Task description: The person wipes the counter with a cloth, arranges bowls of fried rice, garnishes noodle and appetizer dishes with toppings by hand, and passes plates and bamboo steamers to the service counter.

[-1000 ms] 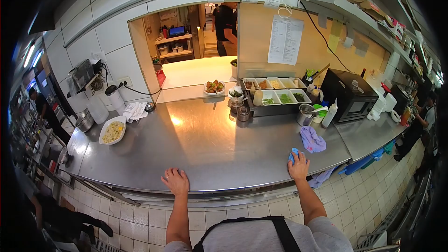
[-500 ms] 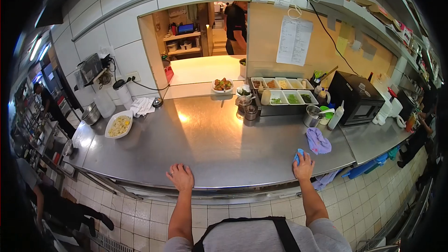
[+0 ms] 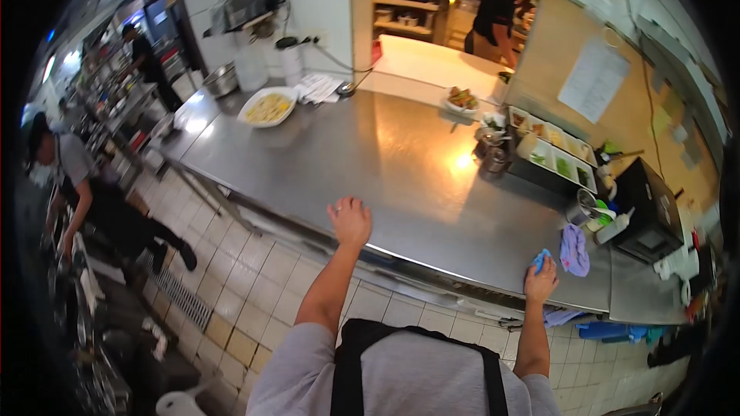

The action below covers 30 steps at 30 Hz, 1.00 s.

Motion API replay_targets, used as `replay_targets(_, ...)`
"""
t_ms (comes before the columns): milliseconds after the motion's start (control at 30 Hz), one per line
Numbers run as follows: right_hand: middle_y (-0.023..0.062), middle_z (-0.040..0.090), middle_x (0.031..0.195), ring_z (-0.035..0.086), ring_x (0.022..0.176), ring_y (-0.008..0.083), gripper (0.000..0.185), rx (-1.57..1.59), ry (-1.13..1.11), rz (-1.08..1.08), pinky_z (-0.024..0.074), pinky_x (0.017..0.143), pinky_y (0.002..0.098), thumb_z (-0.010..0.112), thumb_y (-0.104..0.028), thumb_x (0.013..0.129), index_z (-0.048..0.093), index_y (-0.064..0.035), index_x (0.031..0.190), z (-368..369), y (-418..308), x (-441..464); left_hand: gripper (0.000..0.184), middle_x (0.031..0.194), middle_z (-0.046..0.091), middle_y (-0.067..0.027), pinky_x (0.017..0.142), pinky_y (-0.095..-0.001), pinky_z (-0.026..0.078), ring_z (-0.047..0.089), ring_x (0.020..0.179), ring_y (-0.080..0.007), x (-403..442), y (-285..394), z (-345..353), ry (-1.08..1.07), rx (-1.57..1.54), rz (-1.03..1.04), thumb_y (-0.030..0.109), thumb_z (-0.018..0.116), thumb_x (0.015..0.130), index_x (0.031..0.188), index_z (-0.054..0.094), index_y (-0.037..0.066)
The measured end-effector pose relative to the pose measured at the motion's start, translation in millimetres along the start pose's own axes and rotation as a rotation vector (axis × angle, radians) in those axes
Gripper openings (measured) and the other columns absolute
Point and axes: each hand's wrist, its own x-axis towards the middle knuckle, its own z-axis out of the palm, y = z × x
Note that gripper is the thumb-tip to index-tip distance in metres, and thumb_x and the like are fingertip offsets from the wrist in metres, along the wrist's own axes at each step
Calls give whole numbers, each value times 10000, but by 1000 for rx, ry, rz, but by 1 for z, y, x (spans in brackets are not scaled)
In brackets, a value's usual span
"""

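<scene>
My left hand (image 3: 351,220) rests on the front edge of the steel counter (image 3: 308,158), palm down, with nothing in it. Farther right along the same edge, my right hand (image 3: 542,282) is closed over a small blue cloth (image 3: 539,260) pressed to the steel. Just beyond that hand lies a crumpled purple cloth (image 3: 573,250). A white dish of yellowish food (image 3: 268,108) stands at the counter's left end. Toward the back, a smaller white bowl of browned food (image 3: 462,98) sits by the serving window.
White ingredient trays (image 3: 563,165), jars (image 3: 494,156), a squeeze bottle (image 3: 614,227) and a black microwave (image 3: 644,208) line the right side. Papers (image 3: 317,88) and a metal bowl (image 3: 221,79) stand back left. One person (image 3: 96,185) bends at the left; another (image 3: 493,19) is beyond the window.
My view has turned left, so the counter appears tilted and shifted right. Both hands stay near the counter's front edge; my right hand keeps the blue cloth. My left fingers look closer together.
</scene>
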Motion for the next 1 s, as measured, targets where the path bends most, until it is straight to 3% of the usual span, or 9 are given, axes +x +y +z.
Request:
replay_targets(700,82,433,1374,393,1267,255,496,-37,-26,-7,299,999,525,499,-303,850,449,-136,1314,-10,-7,1,308,1163,518,-85,1040,-563,222,414,1190,-256,2,0,-1,-50,-6,-19,295,548,844,1081,572,99)
replay_targets(1000,176,379,1403,363,1280,341,530,-53,-93,-129,266,1026,525,494,-284,857,418,-79,1340,19,-6,6,306,1141,517,-94,1031,-541,245,427,1158,-266,2,0,0,-14,-16,13,293,546,849,1073,570,86)
